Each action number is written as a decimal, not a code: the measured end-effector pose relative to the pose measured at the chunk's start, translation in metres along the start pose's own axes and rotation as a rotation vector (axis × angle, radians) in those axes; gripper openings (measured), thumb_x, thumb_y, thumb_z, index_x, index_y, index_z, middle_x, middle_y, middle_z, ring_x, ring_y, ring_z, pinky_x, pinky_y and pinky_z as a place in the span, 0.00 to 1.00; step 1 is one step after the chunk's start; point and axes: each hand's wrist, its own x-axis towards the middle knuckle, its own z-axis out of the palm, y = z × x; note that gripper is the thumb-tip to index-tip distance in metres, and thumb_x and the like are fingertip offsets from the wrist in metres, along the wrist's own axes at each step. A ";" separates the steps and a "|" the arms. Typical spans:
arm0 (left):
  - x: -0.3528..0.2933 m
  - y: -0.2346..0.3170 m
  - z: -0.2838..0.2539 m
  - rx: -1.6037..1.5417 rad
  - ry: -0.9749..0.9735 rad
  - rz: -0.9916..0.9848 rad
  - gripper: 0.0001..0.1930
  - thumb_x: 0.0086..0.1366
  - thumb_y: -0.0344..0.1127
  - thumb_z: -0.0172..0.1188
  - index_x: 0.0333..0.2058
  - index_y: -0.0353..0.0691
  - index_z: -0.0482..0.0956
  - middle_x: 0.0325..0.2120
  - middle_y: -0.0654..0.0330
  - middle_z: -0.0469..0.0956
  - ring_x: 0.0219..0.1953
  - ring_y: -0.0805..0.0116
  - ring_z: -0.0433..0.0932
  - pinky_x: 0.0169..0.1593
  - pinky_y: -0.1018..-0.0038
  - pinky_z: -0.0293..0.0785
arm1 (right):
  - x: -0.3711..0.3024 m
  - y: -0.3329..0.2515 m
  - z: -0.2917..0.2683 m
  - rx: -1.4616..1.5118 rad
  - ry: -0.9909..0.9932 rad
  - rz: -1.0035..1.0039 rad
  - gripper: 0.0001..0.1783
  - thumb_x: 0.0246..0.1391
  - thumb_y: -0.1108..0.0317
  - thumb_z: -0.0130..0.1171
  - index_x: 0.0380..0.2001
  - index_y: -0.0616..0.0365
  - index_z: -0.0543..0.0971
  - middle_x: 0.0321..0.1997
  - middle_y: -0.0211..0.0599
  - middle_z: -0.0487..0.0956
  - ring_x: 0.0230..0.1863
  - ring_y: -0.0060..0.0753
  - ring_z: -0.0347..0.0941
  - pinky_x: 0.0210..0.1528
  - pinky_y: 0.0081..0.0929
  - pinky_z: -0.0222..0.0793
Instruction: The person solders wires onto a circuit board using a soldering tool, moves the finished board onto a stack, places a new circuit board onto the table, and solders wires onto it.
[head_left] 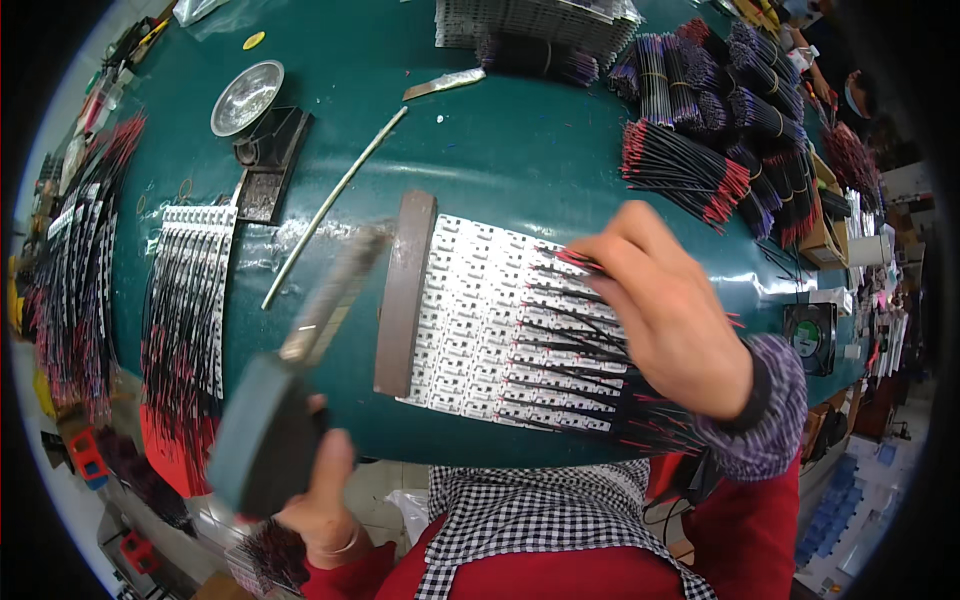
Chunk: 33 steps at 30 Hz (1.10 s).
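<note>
My left hand (328, 495) is closed around the handle of a teal soldering gun (262, 430). Its metal barrel, blurred by motion, points up toward a brown bar (405, 300). That bar lies along the left edge of a white circuit board panel (465, 320) flat on the table. Rows of black wires (560, 345) with red ends run across the panel's right part. Over its upper right corner, my right hand (665, 310) pinches a few red-tipped wires (572, 258) between thumb and fingers. The palm hides part of the wires underneath.
A pale solder rod (335, 205) slants across the green table (520, 130). Beyond it stands a stand with a metal dish (247, 98). Wired panels (190, 300) hang over the left edge. Bundled wires (690, 170) and stacked panels (535, 25) occupy the far side.
</note>
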 end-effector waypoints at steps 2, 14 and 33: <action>0.005 -0.012 0.028 -0.041 -0.093 0.055 0.25 0.51 0.15 0.59 0.52 0.28 0.75 0.41 0.50 0.80 0.20 0.76 0.70 0.21 0.82 0.65 | 0.016 0.028 0.024 0.032 -0.033 0.037 0.09 0.55 0.77 0.60 0.40 0.66 0.76 0.38 0.49 0.73 0.39 0.57 0.73 0.41 0.43 0.69; 0.014 -0.021 0.064 0.062 -0.251 -0.249 0.13 0.51 0.22 0.72 0.38 0.30 0.83 0.31 0.61 0.83 0.30 0.76 0.78 0.35 0.78 0.74 | 0.030 0.072 0.082 0.134 0.073 0.245 0.10 0.51 0.71 0.66 0.33 0.67 0.80 0.31 0.51 0.78 0.34 0.59 0.75 0.36 0.46 0.69; 0.016 -0.030 0.066 0.253 -0.429 0.105 0.17 0.56 0.17 0.67 0.46 0.30 0.81 0.36 0.58 0.83 0.22 0.80 0.73 0.23 0.83 0.66 | 0.030 0.077 0.087 0.231 0.097 0.357 0.07 0.54 0.70 0.62 0.29 0.64 0.78 0.20 0.52 0.76 0.24 0.60 0.75 0.27 0.47 0.67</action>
